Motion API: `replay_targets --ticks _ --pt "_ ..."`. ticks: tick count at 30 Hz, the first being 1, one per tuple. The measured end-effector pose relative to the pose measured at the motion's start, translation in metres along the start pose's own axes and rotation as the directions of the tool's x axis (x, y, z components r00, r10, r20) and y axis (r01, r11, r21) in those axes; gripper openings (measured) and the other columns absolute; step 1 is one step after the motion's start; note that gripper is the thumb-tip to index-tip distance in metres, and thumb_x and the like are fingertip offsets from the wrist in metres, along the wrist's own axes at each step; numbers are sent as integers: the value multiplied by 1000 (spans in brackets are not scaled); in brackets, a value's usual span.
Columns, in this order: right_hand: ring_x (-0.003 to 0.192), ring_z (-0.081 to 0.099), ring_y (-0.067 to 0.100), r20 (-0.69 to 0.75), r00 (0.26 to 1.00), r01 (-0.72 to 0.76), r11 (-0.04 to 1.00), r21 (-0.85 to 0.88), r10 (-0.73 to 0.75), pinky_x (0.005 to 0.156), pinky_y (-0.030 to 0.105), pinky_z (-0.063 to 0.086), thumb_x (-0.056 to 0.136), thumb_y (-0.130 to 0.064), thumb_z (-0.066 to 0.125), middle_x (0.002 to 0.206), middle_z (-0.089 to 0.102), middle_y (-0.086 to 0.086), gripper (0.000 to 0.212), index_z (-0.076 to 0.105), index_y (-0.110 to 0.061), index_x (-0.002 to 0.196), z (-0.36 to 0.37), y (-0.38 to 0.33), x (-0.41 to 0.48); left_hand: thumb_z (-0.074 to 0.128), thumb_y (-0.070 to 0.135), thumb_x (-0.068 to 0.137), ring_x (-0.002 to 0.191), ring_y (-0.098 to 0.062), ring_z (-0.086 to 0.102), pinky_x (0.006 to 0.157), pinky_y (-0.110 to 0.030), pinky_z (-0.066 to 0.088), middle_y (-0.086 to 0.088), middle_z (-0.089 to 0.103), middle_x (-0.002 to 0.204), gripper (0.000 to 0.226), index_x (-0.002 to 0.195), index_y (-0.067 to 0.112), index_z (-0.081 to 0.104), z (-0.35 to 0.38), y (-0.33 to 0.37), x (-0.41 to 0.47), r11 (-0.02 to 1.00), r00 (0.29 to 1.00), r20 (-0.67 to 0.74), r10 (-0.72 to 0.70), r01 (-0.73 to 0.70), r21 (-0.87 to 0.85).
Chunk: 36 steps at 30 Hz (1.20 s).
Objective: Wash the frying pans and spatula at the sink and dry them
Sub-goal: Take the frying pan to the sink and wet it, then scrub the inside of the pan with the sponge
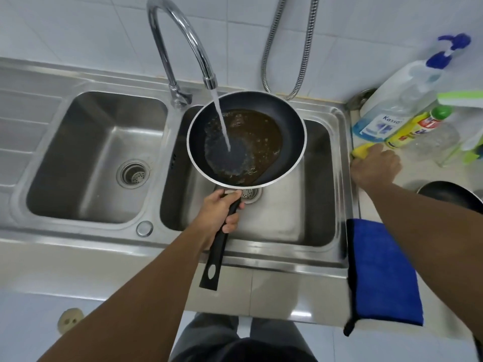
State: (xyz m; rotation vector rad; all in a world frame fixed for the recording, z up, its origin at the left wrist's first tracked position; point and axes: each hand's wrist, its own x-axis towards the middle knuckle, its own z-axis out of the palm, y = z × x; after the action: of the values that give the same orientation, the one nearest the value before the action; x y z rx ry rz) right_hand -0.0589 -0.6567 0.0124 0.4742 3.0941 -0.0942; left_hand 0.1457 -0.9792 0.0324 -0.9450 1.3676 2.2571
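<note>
Fingers (232, 226) of the left hand (217, 212) gripped the handle of the frying pan (290, 126), held under the tap (183, 40) over the right basin (313, 205). The right hand (375, 165) covered the sponge (360, 150); grip unclear. Held one-handed, the filling pan might tip.

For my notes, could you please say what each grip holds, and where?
Left grip: the frying pan, by its black handle near the pan. Right grip: on a yellow sponge; hold unclear.
</note>
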Motion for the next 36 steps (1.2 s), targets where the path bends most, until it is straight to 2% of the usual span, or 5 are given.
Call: replay_targets --ticks 7,12,24,31,36 --pt "106 51 30 -83 955 286 811 511 -284 90 31 40 75 -30 77 124 41 13 53 53 -21 121 -19 -48 -48 58 18 105 38 -9 34 32 -18 25 -8 54 80 13 100 8 52 -5 4 3 999 1000 -14 18 -18 26" --pt "112 48 10 -273 788 585 530 614 -552 96 7 33 81 -26 70 128 46 9 45 61 -21 125 -48 -149 -60 59 19 105 40 -11 33 34 -19 25 -9 54 83 14 99 7 53 -12 10 4 998 999 -27 35 -34 46" --pt "102 51 29 -1 318 947 318 -49 -948 83 42 46 92 -32 63 140 45 4 51 49 -13 138 -36 -314 -21 57 12 104 42 -14 31 36 -20 23 -11 53 85 7 101 7 53 -24 7 13 997 999 -26 38 -36 74" --pt "109 52 29 135 -155 974 -174 -145 -979 93 45 48 102 -38 27 160 33 2 57 16 -44 158 -41 -362 -11 59 12 103 42 -15 31 37 -20 24 -11 53 85 10 101 7 51 -28 3 21 999 1000 -4 24 -23 34" --pt "105 58 32 110 -129 964 -151 -217 -985 80 39 48 100 -31 36 155 41 4 58 24 -46 154 -47 -371 -10 61 14 103 43 -14 31 37 -20 25 -13 54 87 13 100 7 51 -31 7 23 998 999 12 35 -36 52"
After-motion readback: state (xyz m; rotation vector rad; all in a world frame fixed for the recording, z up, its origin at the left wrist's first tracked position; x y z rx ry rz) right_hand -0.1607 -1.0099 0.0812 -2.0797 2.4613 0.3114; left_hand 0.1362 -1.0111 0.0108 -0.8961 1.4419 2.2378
